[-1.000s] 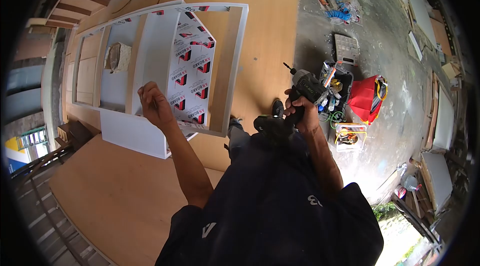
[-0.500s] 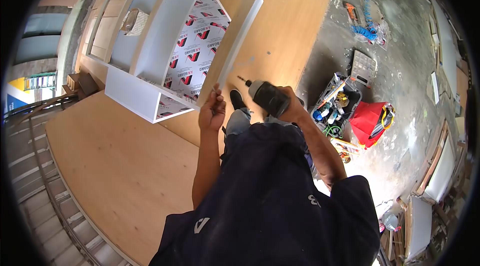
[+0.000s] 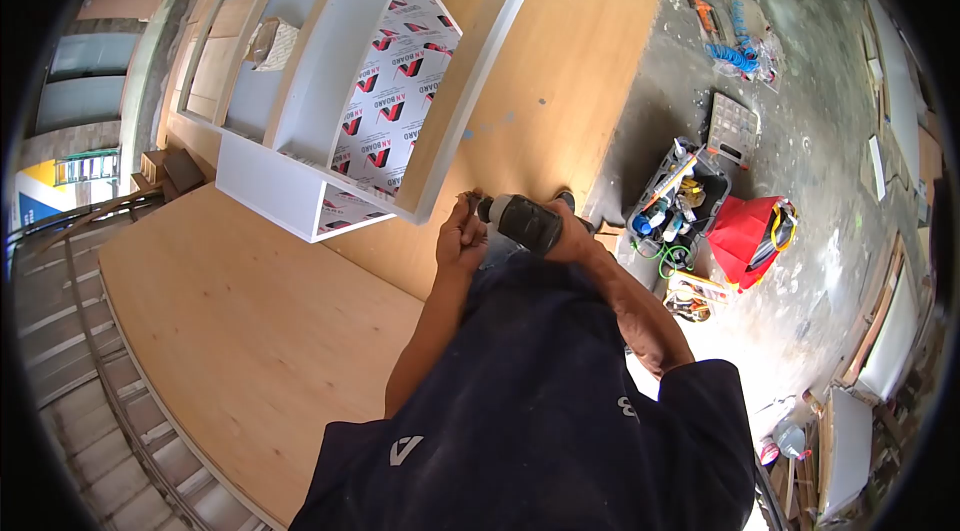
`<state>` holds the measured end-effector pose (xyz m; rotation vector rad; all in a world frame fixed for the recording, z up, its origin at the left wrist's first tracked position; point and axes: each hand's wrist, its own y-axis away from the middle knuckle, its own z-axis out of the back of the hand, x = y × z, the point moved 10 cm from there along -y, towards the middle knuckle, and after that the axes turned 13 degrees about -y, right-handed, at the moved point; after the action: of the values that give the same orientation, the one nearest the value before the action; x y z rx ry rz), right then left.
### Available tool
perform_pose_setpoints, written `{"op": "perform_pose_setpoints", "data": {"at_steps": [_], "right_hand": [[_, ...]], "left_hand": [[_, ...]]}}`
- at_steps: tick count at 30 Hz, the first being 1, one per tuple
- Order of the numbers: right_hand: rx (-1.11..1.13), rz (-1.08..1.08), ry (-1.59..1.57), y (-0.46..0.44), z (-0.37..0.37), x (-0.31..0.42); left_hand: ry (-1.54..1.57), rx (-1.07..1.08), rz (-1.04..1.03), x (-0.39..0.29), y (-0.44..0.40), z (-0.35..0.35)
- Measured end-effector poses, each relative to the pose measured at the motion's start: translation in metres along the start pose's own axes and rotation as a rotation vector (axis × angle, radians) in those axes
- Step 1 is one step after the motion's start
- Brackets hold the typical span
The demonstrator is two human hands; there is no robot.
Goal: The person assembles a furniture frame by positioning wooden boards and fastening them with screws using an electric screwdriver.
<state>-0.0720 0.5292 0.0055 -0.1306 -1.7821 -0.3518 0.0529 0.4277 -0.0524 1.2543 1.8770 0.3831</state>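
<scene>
My right hand (image 3: 575, 236) is wrapped round a dark cordless drill (image 3: 528, 223), whose nose points left. At the drill's tip is my left hand (image 3: 462, 236), with its fingers pinched together; whatever lies between them is too small to make out. Just beyond my left hand stands a white cabinet frame (image 3: 480, 81) with wooden strips. Its inner panel (image 3: 395, 96) carries red and black printed lettering.
A wooden sheet (image 3: 250, 351) spreads at the lower left. On the concrete floor at the right are a black tool crate (image 3: 708, 193), a red bag (image 3: 738, 239), a grey case (image 3: 732, 128), a blue coiled hose (image 3: 735, 56) and an orange tool (image 3: 704, 16).
My left hand has come away from the cabinet frame, moving right and down to the drill's tip. The drill has swung from pointing up to pointing left. The view has shifted.
</scene>
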Motion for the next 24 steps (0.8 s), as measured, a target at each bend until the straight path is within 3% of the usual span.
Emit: {"op": "perform_pose_setpoints", "data": {"at_steps": [4, 9, 16, 19, 22, 24], "right_hand": [[-0.127, 0.047, -0.031, 0.006, 0.0, 0.01], [-0.063, 0.051, -0.067, -0.001, -0.016, -0.032], [-0.184, 0.03, -0.077, -0.001, -0.034, -0.039], [-0.296, 0.207, 0.063, 0.004, -0.036, -0.014], [-0.234, 0.098, -0.423, -0.005, -0.035, -0.045], [-0.246, 0.033, -0.561, -0.009, -0.034, -0.064]], "left_hand": [[-0.06, 0.017, 0.034, -0.006, -0.002, 0.003], [-0.097, -0.017, 0.085, -0.017, -0.004, 0.006], [-0.275, 0.06, 0.151, -0.03, -0.016, 0.023], [-0.391, 0.11, 0.161, -0.031, -0.026, 0.024], [-0.399, 0.119, 0.138, -0.028, -0.036, 0.021], [-0.425, 0.093, 0.134, -0.024, -0.041, 0.021]]}}
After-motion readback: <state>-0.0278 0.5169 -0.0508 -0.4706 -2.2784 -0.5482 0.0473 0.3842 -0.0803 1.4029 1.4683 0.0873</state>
